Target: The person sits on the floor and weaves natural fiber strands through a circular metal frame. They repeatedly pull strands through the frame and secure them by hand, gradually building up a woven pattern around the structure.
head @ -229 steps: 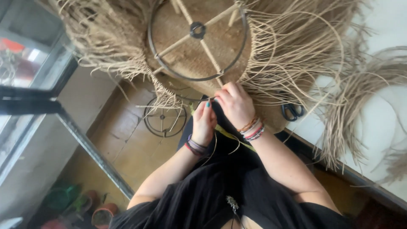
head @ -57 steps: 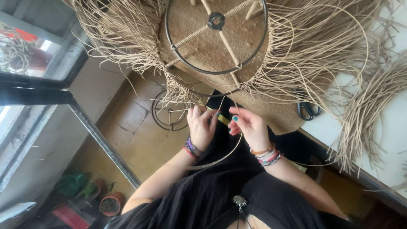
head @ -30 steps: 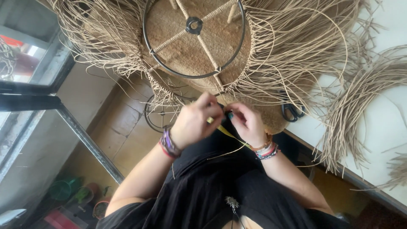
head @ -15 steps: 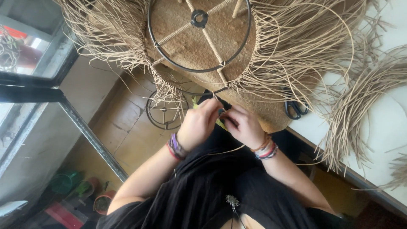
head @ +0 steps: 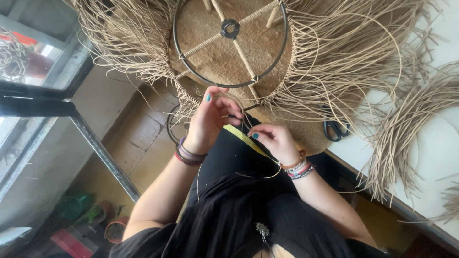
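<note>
Overhanging white table [head: 437,143], tiled floor [head: 143,143]

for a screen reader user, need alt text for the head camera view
Two hands, left hand and right hand, pinch thin straw strands at the edge of a round metal ring fringed with raffia. A yellow tape lies between them; scissors sit nearby.

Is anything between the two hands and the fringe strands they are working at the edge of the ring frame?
Nothing visible. The left hand and right hand already touch the straw strands below the metal ring; a yellow tape runs between them.
</note>
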